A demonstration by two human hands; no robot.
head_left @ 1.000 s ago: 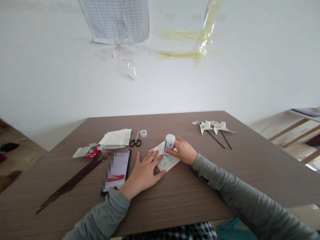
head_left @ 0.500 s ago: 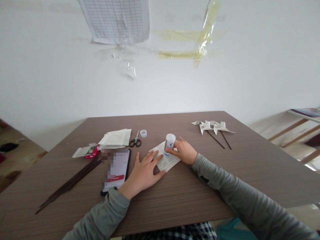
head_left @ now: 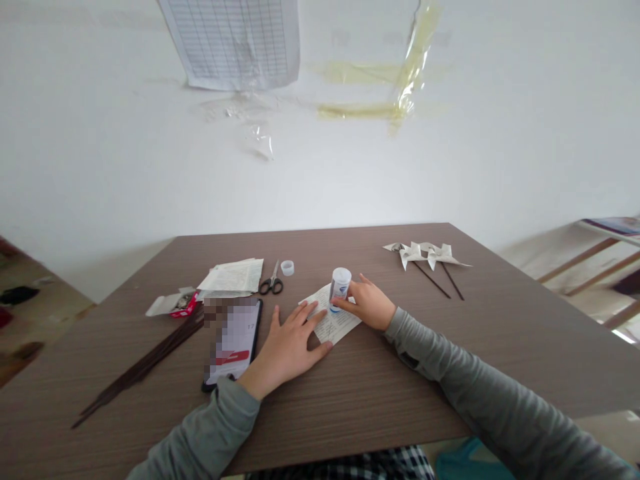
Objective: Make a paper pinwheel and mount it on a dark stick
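A square of printed paper point(head_left: 336, 329) lies on the table in front of me. My left hand point(head_left: 293, 340) rests flat on its left side with the fingers spread. In my right hand point(head_left: 369, 301) is a white glue stick point(head_left: 341, 283), held nearly upright with its lower end against the paper; that end is partly hidden by my fingers. A translucent white cap point(head_left: 287, 268) sits apart, farther back on the table. Beside the cap are scissors point(head_left: 271, 285) with black handles.
A phone point(head_left: 233, 343) lies by my left wrist. Beyond it are a stack of printed paper point(head_left: 233, 277), a red box point(head_left: 184, 303) with small contents, and dark thin sticks point(head_left: 140, 363). Paper pinwheels point(head_left: 425, 253) on sticks lie at the back right.
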